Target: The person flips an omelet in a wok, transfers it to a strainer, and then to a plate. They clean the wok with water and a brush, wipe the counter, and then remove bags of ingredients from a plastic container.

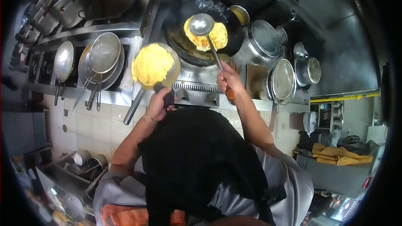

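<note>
Ahead of me sits the black wok (234, 27); just beside it, the perforated strainer (173, 69) bears a yellow egg round (153, 63). The browned egg sheet (220, 35) lies in the wok, under the ladle (202, 24). My right grip (228, 79) is wrapped round the ladle's handle; my left grip (157, 104) clasps a dark object (168, 99) I can't identify. I'd work the bowl lightly, so the sheet shouldn't tear.

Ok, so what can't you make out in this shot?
All in the head view:
Part of the wok egg: under the ladle.
Middle of the skimmer: under its egg.
What the dark item is: the left hand covers much of it.
Burner below the wok: hidden by the wok.
Lower-left clutter: blurred, cut by the edge.
</note>
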The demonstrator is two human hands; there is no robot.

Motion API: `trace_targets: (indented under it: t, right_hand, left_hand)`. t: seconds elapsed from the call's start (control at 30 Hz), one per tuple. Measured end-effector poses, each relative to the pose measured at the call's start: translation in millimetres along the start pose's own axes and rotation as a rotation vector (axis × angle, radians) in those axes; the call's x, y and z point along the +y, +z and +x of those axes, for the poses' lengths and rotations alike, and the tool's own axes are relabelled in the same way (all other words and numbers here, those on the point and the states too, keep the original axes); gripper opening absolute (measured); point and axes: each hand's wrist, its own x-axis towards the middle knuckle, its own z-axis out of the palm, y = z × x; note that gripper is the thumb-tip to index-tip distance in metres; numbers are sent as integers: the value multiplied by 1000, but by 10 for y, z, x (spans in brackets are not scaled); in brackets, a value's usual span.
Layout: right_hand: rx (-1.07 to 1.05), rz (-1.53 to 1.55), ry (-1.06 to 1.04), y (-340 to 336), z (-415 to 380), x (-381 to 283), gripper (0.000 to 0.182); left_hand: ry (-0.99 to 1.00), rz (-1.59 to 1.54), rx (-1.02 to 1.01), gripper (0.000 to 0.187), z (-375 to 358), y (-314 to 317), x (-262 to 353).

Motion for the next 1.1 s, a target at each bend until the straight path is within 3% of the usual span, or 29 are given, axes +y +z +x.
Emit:
trace_targets:
  t: [0.13, 0.27, 0.33, 0.53, 0.6, 0.87, 0.93, 1.0, 1.07, 1.1]
  right_hand:
    - [18, -61, -98, 29, -264, 54, 64]
    - [46, 14, 28, -28, -428, 20, 65]
    - [98, -128, -81, 42, -481, 40, 64]
    - [-24, -96, -22, -157, -227, 67, 73]
    - [90, -61, -111, -29, -181, 102, 64]
    - [21, -236, -110, -22, -206, 13, 71]
    - [-3, -193, -29, -88, -102, 24, 71]
    - [43, -423, -109, -11, -141, 91, 72]
    - [9, -400, -248, -148, -221, 286, 74]
    - [90, -481, -309, -256, -199, 373, 80]
  left_hand:
    - [54, -7, 55, 29, -60, 88, 42]
    - [35, -18, 15, 27, 22, 35, -10]
    - [42, -8, 27, 27, 29, 98, 1]
    - [26, 11, -16, 29, 42, 127, -7]
    - [17, 43, -29, 28, 8, 179, 21]
    - [45, 113, -36, 26, 1, 231, -3]
    - [9, 47, -58, 26, 109, 164, -108]
    - [-4, 23, -87, 24, 197, 50, -181]
    - [12, 31, -20, 25, 76, 130, -118]
    - [37, 47, -44, 25, 97, 82, -127]
